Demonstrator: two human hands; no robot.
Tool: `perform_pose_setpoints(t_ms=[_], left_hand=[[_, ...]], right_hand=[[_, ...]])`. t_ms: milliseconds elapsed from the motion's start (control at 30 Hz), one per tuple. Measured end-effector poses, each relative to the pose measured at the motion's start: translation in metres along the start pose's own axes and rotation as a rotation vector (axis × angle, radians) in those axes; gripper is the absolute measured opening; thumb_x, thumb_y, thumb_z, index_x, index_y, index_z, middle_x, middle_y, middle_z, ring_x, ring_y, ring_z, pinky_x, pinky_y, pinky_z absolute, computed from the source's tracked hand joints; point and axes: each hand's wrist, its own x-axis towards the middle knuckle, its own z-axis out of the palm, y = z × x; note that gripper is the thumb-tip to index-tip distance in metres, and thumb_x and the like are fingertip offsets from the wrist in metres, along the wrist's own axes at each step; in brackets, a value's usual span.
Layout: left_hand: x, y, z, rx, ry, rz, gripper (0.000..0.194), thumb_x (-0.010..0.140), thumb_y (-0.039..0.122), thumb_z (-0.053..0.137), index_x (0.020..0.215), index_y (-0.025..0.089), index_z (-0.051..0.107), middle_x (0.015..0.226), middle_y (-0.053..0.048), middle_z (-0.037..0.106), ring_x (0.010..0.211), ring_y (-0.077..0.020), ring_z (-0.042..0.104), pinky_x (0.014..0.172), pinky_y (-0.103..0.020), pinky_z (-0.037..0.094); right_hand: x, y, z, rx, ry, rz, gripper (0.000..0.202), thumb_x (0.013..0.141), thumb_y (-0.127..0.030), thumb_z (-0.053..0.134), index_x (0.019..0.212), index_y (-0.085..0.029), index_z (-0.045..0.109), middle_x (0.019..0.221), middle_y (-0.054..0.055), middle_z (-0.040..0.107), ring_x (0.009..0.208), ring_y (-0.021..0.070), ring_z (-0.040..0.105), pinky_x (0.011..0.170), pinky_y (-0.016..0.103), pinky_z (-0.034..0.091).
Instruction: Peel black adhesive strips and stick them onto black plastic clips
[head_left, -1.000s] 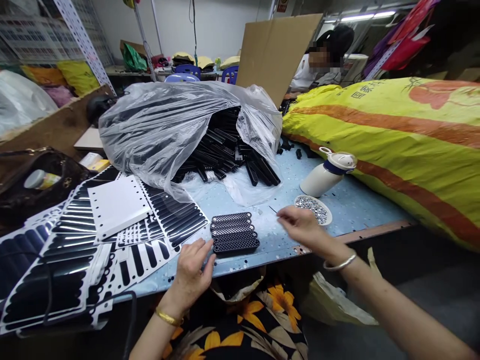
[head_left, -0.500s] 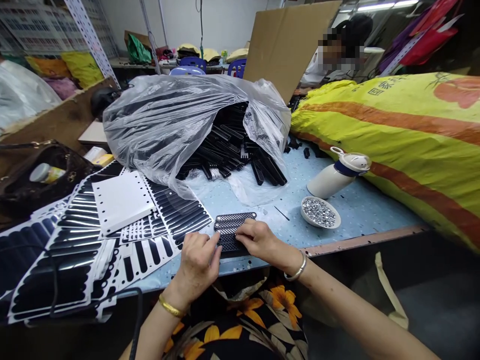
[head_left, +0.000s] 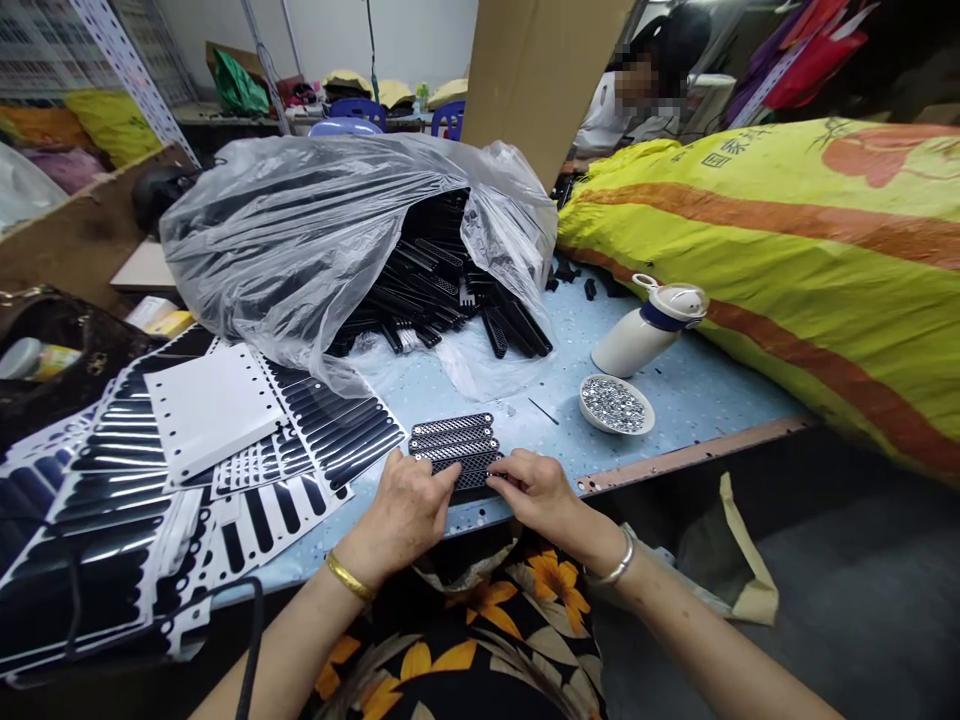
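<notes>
Several black mesh-patterned strips point(head_left: 453, 432) with rounded ends lie side by side near the table's front edge, pale dots at some ends. My left hand point(head_left: 411, 505) is against their left side, fingers curled and pressed on them, the index fingertip on a near strip. At the right end of the near strips, my right hand point(head_left: 538, 492) pinches with thumb and fingertips; what is between them is too small to name. To the right, a white bowl point(head_left: 646, 421) holds many small silvery pieces point(head_left: 613, 402). A thin dark stick point(head_left: 543, 411) lies between bowl and strips.
A clear plastic bag point(head_left: 277, 220) spills black strips point(head_left: 420, 285) behind. Sheets of black strip-shaped stickers point(head_left: 360, 435) and a white stack point(head_left: 210, 405) are at left. A white bottle point(head_left: 626, 340) leans behind the bowl, beside a large yellow sack point(head_left: 787, 250). A person point(head_left: 660, 60) is at the back.
The view has shifted right. My right hand has moved to the right end of the near strips, and my left index finger reaches further over them.
</notes>
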Motion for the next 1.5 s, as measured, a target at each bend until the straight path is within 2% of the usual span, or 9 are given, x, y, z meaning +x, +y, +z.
perform_pose_setpoints(t_ms=[233,467,667,833,1000,1100,1267,1500], left_hand=[[-0.002,-0.004,-0.002,0.025,-0.024,0.023,0.03,0.093,0.016,0.049,0.114,0.022,0.069,0.066,-0.004,0.059,0.061,-0.0218,0.054,0.064,-0.038,0.034],[-0.019,-0.019,-0.012,0.076,-0.05,0.016,0.036,0.091,0.013,0.05,0.121,0.024,0.067,0.067,-0.004,0.057,0.062,-0.0217,0.05,0.065,-0.037,0.035],[-0.03,-0.025,-0.017,0.087,-0.035,-0.018,0.04,0.09,0.009,0.047,0.122,0.023,0.067,0.068,-0.003,0.054,0.063,-0.0207,0.048,0.067,-0.037,0.036],[-0.034,-0.027,-0.018,0.054,-0.035,-0.02,0.044,0.089,0.005,0.045,0.124,0.022,0.065,0.067,-0.002,0.052,0.061,-0.0192,0.045,0.066,-0.035,0.035],[-0.035,-0.027,-0.018,0.026,-0.03,-0.033,0.046,0.088,0.003,0.044,0.124,0.02,0.065,0.066,-0.001,0.052,0.06,-0.0177,0.045,0.066,-0.034,0.036],[-0.035,-0.027,-0.016,-0.002,-0.016,-0.059,0.045,0.087,0.003,0.045,0.122,0.022,0.067,0.065,-0.002,0.053,0.061,-0.0181,0.046,0.066,-0.034,0.036],[-0.038,-0.031,-0.012,-0.08,0.023,-0.06,0.048,0.085,0.001,0.043,0.12,0.021,0.067,0.064,-0.001,0.053,0.062,-0.0184,0.047,0.066,-0.033,0.036],[-0.042,-0.033,-0.012,0.047,-0.009,-0.001,0.055,0.079,-0.005,0.042,0.125,0.018,0.063,0.067,-0.002,0.053,0.062,-0.0196,0.048,0.066,-0.033,0.037]], right_hand=[[-0.005,0.004,-0.001,0.048,-0.022,0.036,0.015,0.086,-0.021,0.065,0.097,-0.017,0.073,0.069,0.001,0.066,0.053,0.0124,0.056,0.053,0.024,0.046],[-0.014,-0.004,-0.001,0.059,0.065,-0.121,0.022,0.094,-0.019,0.054,0.112,-0.016,0.067,0.072,0.003,0.066,0.058,0.0148,0.059,0.054,0.027,0.05],[-0.013,0.0,-0.001,0.026,0.112,-0.118,0.033,0.098,-0.011,0.04,0.124,-0.018,0.059,0.077,0.005,0.067,0.068,0.0178,0.066,0.062,0.031,0.055],[-0.012,0.011,-0.005,-0.047,0.082,-0.096,0.035,0.096,-0.007,0.038,0.123,-0.015,0.059,0.079,0.007,0.069,0.069,0.019,0.067,0.064,0.032,0.056],[-0.016,0.012,-0.003,-0.111,0.067,-0.154,0.041,0.092,-0.002,0.036,0.123,-0.012,0.061,0.065,0.002,0.058,0.054,0.0153,0.054,0.052,0.027,0.046],[-0.018,0.013,-0.003,-0.158,0.06,-0.199,0.046,0.088,0.001,0.035,0.126,-0.012,0.06,0.063,0.001,0.056,0.051,0.0149,0.049,0.049,0.026,0.043],[-0.019,0.015,-0.005,-0.251,-0.026,-0.215,0.055,0.083,0.003,0.034,0.132,-0.01,0.056,0.066,0.003,0.06,0.055,0.0165,0.055,0.052,0.027,0.046],[-0.023,0.019,-0.004,-0.287,-0.061,-0.22,0.06,0.08,0.004,0.033,0.135,-0.008,0.053,0.067,0.004,0.061,0.056,0.0168,0.055,0.053,0.028,0.048]])
